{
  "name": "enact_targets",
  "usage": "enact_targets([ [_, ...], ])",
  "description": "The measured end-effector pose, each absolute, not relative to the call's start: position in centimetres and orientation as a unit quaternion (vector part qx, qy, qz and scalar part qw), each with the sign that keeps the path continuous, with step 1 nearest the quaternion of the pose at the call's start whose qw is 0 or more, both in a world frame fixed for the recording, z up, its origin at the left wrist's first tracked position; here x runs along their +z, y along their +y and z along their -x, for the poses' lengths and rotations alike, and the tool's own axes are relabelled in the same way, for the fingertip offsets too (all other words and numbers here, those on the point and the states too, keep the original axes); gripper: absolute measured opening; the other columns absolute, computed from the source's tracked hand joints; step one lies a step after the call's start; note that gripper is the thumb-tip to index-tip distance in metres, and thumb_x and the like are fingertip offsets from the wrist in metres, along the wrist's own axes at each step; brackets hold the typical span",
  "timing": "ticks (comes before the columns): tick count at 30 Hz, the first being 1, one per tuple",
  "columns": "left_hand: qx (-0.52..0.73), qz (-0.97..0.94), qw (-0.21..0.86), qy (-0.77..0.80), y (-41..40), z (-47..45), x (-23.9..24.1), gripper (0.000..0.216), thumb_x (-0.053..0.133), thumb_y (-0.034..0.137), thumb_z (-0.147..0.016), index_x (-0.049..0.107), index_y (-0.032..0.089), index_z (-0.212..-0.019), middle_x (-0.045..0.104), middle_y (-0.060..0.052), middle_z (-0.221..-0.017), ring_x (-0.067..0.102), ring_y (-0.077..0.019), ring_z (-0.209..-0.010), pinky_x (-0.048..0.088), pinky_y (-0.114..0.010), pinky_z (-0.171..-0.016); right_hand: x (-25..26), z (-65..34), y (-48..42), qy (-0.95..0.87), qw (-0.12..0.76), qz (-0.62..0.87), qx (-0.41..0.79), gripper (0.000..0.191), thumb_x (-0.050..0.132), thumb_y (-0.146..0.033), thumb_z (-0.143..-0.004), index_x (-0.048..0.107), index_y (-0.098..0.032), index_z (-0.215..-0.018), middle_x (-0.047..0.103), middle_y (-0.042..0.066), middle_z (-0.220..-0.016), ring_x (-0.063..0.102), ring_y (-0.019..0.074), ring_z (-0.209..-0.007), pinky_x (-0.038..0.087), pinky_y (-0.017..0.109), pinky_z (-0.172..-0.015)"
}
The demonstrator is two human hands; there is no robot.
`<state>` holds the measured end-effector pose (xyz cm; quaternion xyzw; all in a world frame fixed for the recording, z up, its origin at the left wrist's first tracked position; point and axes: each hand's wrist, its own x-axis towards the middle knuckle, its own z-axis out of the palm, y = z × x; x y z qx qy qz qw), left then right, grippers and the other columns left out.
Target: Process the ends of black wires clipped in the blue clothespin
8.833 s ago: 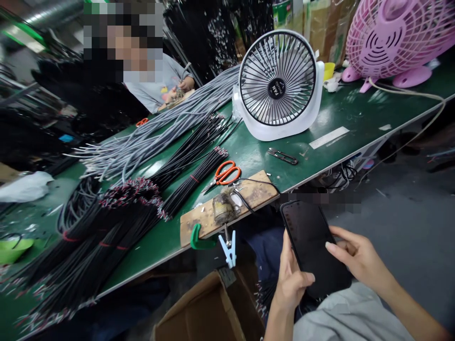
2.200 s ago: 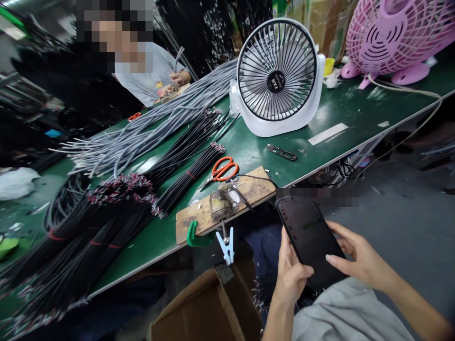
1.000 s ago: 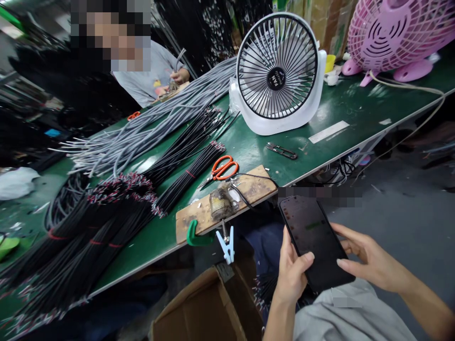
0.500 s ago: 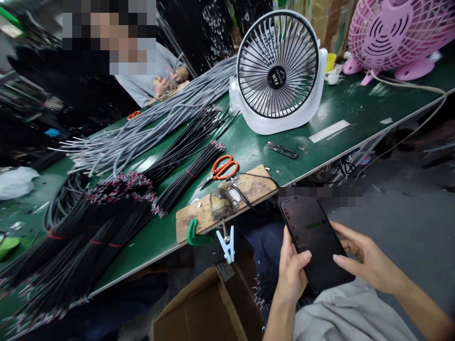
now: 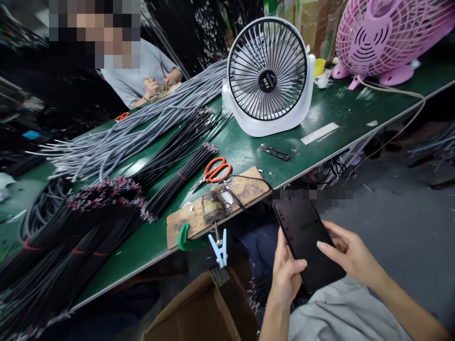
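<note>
A dark smartphone [image 5: 307, 246] is held low in front of my lap, off the table's edge. My left hand [image 5: 286, 274] wraps its left side, thumb lying on the screen's edge. Along the right side my right hand [image 5: 350, 253] grips it, with the thumb over the screen. The screen is dim and its content is too faint to read. Left of the phone, a wooden board [image 5: 254, 182] on the table edge carries a taped lump [image 5: 214, 206]. A green clamp [image 5: 188, 239] and a light-blue clip [image 5: 219, 248] are at its front.
Orange-handled scissors [image 5: 217, 169] and thread snips [image 5: 274, 151] lie on the green table [image 5: 245, 154]. Bundles of black cables [image 5: 106, 227] and grey cables [image 5: 142, 128] cover the left. A white fan [image 5: 268, 128] and pink fan [image 5: 380, 42] stand behind. A cardboard box [image 5: 192, 308] sits below. A co-worker [image 5: 138, 71] works opposite.
The view has shifted slightly, so the table things appear farther left. My right thumb has moved inward and up over the phone screen. Both hands keep hold of the phone.
</note>
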<state>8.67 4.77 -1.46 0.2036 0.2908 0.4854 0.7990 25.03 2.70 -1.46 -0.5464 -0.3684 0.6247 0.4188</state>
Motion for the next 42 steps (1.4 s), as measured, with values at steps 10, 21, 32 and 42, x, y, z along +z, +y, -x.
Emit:
enact_targets([
  [10, 0.479, -0.214, 0.803, 0.283, 4.9, -8.6, -1.3, 0.090, 0.058, 0.001, -0.048, 0.052, 0.028, -0.134, 0.064, -0.002, -0.131, 0.053, -0.0282, -0.123, 0.042, -0.036, -0.100, -0.8, -24.6, 3.2, -0.433, 0.427, 0.553, 0.570, 0.055, 0.066, -0.025, -0.079, 0.046, -0.013, -0.129, 0.069, 0.015, -0.114, 0.069, 0.0259, -0.097, 0.057, 0.037, -0.086],
  [21, 0.468, -0.228, 0.791, 0.320, 4.9, -9.0, -0.6, 0.088, 0.063, 0.008, -0.058, 0.044, 0.025, -0.141, 0.063, -0.006, -0.132, 0.055, -0.0318, -0.122, 0.044, -0.041, -0.100, -1.3, -24.8, 3.0, -0.442, 0.422, 0.537, 0.581, 0.053, 0.066, -0.028, -0.083, 0.046, -0.016, -0.131, 0.069, 0.014, -0.118, 0.069, 0.0265, -0.098, 0.058, 0.037, -0.086],
  [32, 0.482, -0.234, 0.796, 0.281, 4.5, -8.4, -2.0, 0.087, 0.076, 0.011, -0.062, 0.042, 0.026, -0.142, 0.056, -0.009, -0.140, 0.049, -0.0334, -0.128, 0.041, -0.043, -0.105, -1.5, -25.2, 2.9, -0.426, 0.415, 0.521, 0.611, 0.055, 0.066, -0.030, -0.083, 0.046, -0.014, -0.133, 0.070, 0.015, -0.115, 0.071, 0.0265, -0.094, 0.059, 0.037, -0.084],
  [42, 0.481, -0.197, 0.789, 0.328, 4.8, -9.0, -1.6, 0.070, 0.066, 0.018, -0.072, 0.048, 0.025, -0.139, 0.061, -0.007, -0.135, 0.051, -0.0312, -0.127, 0.037, -0.043, -0.108, -1.5, -25.1, 3.0, -0.416, 0.424, 0.552, 0.585, 0.053, 0.066, -0.038, -0.084, 0.057, -0.016, -0.131, 0.076, 0.012, -0.106, 0.072, 0.0271, -0.088, 0.061, 0.038, -0.079],
])
